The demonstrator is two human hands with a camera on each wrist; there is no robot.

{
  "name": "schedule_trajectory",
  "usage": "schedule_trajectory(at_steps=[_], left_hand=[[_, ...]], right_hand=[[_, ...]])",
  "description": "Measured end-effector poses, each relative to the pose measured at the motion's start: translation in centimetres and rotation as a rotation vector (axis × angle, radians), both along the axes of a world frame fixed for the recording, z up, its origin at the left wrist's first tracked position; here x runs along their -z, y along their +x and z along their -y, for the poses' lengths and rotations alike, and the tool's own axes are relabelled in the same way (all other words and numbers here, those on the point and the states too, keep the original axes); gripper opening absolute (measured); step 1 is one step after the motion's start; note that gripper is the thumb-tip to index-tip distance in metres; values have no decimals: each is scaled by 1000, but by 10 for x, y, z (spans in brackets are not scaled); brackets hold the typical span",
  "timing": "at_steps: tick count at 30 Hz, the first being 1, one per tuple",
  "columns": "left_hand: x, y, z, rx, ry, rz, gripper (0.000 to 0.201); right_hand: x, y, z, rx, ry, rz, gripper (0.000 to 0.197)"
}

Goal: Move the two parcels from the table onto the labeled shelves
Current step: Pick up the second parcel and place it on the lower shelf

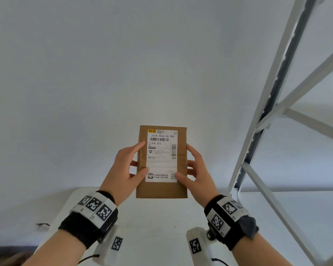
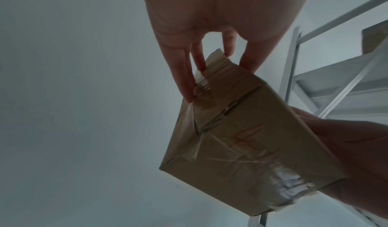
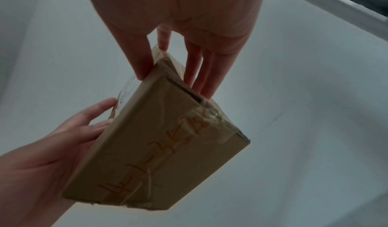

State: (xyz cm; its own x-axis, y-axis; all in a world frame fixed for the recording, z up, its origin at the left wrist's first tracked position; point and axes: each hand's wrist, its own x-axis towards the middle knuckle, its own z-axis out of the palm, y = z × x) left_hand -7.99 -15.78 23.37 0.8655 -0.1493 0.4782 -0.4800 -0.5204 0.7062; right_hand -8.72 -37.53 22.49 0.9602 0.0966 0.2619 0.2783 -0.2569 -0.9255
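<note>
A brown cardboard parcel (image 1: 161, 189) with a white shipping label reading H036 is held up in front of me, above the white table (image 1: 152, 227). My left hand (image 1: 126, 169) grips its left edge, thumb on the label side and fingers behind. My right hand (image 1: 195, 169) grips the right edge the same way. The wrist views show the parcel's taped underside (image 2: 241, 139) (image 3: 159, 147) with orange handwriting, and the fingers (image 2: 180, 74) (image 3: 201, 74) lying along it. A second brown parcel (image 2: 375, 39) appears on a shelf, partly cut off by the frame edge.
A white metal shelving rack (image 1: 273, 104) with slanted braces stands to the right, its shelf boards (image 2: 335, 81) visible behind the parcel. A plain white wall (image 1: 104, 64) fills the background. A dark cable end (image 1: 42, 225) lies at the table's left edge.
</note>
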Motion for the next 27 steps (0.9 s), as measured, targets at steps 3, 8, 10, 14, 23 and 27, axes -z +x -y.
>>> schedule_trajectory(at_steps=[3,8,10,14,23,27], left_hand=[[-29,-12,2,10,2,76,64],[-61,-33,10,10,12,165,67],[-69,-42,14,4,13,188,68],[-76,-61,21,-5,0,232,68],[-77,-97,21,-4,1,274,70],[-77,-114,14,17,3,279,71]], right_hand=[[-26,-11,4,-2,19,67,71],[-57,-31,12,-12,38,143,71],[-66,-39,16,-18,35,161,71],[-77,-56,23,-33,29,201,70],[-82,-97,21,-26,13,227,70],[-80,-119,13,-3,18,226,71]])
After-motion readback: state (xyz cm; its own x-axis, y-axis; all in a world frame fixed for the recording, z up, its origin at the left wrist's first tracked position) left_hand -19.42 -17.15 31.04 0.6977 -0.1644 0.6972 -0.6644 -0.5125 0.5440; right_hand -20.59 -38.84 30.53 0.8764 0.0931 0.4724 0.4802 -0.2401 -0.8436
